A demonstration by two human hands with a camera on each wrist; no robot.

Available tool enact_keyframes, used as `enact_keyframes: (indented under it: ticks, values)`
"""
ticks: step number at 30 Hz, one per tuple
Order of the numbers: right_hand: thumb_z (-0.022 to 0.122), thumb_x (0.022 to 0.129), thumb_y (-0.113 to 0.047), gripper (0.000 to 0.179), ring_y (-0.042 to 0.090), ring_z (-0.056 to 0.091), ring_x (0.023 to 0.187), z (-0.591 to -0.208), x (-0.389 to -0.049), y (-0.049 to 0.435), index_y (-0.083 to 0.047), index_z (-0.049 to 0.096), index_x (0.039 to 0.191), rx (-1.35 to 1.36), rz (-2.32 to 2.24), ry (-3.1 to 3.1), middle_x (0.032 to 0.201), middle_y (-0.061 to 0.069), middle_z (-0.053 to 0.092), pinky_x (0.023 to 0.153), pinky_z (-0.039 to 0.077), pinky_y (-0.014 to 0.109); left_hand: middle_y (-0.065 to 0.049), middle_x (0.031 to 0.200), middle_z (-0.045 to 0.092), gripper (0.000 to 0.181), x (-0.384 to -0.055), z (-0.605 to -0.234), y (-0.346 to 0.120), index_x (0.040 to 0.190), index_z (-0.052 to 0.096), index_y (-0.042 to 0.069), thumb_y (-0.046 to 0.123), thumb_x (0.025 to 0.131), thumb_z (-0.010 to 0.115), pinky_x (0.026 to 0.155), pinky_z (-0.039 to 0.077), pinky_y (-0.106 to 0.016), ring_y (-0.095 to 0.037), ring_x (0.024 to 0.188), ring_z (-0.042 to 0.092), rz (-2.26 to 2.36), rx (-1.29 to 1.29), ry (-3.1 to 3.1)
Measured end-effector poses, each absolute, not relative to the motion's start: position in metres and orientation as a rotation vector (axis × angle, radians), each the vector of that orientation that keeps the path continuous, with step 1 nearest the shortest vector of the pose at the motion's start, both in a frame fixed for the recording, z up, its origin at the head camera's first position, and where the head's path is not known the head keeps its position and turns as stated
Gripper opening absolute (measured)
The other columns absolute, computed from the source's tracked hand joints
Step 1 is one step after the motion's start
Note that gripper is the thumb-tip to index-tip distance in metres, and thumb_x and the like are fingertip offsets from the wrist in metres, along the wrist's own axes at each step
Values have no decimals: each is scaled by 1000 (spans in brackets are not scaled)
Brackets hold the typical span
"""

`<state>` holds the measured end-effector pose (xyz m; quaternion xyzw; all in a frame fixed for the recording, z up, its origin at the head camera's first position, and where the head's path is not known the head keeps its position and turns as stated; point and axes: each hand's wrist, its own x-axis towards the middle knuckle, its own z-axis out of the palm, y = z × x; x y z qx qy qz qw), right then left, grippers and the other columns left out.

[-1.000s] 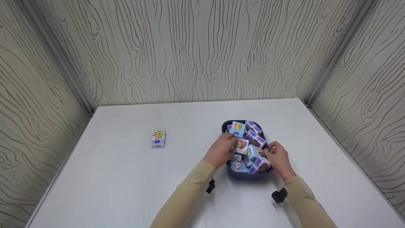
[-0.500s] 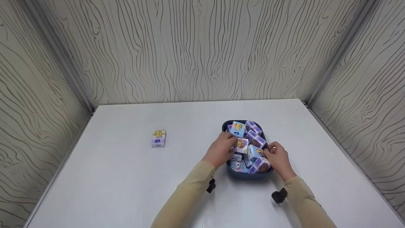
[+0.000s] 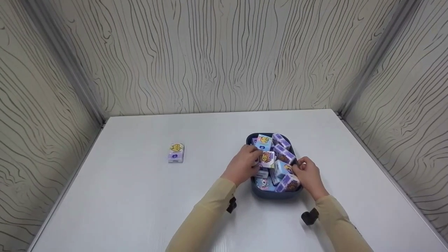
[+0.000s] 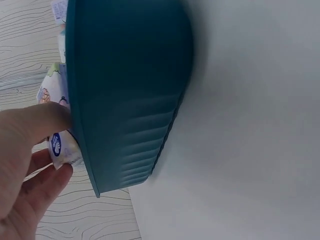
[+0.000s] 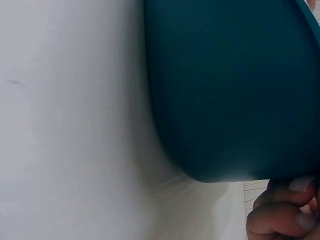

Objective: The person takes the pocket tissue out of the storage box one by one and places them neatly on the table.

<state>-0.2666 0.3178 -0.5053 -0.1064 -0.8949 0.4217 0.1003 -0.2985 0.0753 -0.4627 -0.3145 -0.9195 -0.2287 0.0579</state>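
A dark blue-teal plastic basket (image 3: 276,194) stands on the white table, heaped with small purple, blue and white tissue packs. At its left side, my left hand (image 3: 241,166) reaches over the rim and pinches a white-and-purple tissue pack (image 3: 267,159) on top of the heap. In the left wrist view, the thumb and fingers lie around a wrapped pack (image 4: 62,147) just above the rim. My right hand (image 3: 309,176) grips the basket's right rim with curled fingers. The right wrist view shows those fingers (image 5: 277,218) against the basket wall; the thumb is mostly out of sight.
One more tissue pack (image 3: 175,153), purple and yellow, lies alone on the table (image 3: 115,196) left of the basket. Wood-grain panels (image 3: 210,59) enclose the table at the back and sides. Black wrist cameras hang under both sleeves.
The left hand and its pack have shifted very slightly. The right hand, the basket and the lone pack stay where they were.
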Motion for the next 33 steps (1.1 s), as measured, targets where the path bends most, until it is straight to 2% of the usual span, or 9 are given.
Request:
enact_keyframes:
  ticks: [8, 12, 17, 24, 33]
  values:
    - [55, 88, -9, 14, 18, 43, 68, -505, -266, 318, -1, 48, 96, -331, 1273, -2661, 73, 4, 44, 57, 36, 29, 0, 123, 52, 51, -300, -463, 59, 130, 59, 14, 21, 82, 76, 102, 39, -21, -12, 116, 47, -864, -854, -2695]
    - [55, 89, -9, 12, 17, 40, 63, -505, -266, 318, -1, 47, 95, -311, 1269, -2655, 69, 2, 41, 55, 34, 28, 0, 125, 52, 52, -302, -464, 47, 130, 58, 14, 21, 82, 76, 102, 39, -21, -12, 117, 47, -931, -813, -2656]
    - [54, 88, -8, 11, 17, 37, 60, -504, -265, 319, -2, 47, 93, -290, 1254, -2648, 66, 1, 38, 54, 32, 28, -1, 122, 53, 52, -307, -470, 30, 129, 58, 12, 19, 81, 77, 100, 41, -21, -12, 113, 49, -924, -781, -2639]
    - [55, 89, -10, 14, 18, 41, 67, -503, -266, 320, -1, 47, 96, -320, 1261, -2668, 73, 4, 43, 57, 34, 29, -2, 117, 54, 51, -312, -483, 9, 127, 60, 9, 16, 80, 78, 96, 44, -22, -12, 108, 50, -939, -739, -2632]
    - [56, 88, -10, 13, 16, 40, 61, -504, -266, 320, -2, 47, 94, -308, 1262, -2659, 67, 1, 41, 52, 33, 28, -4, 113, 56, 48, -316, -496, -11, 124, 61, 5, 14, 79, 78, 94, 46, -26, -17, 105, 52, -906, -720, -2683]
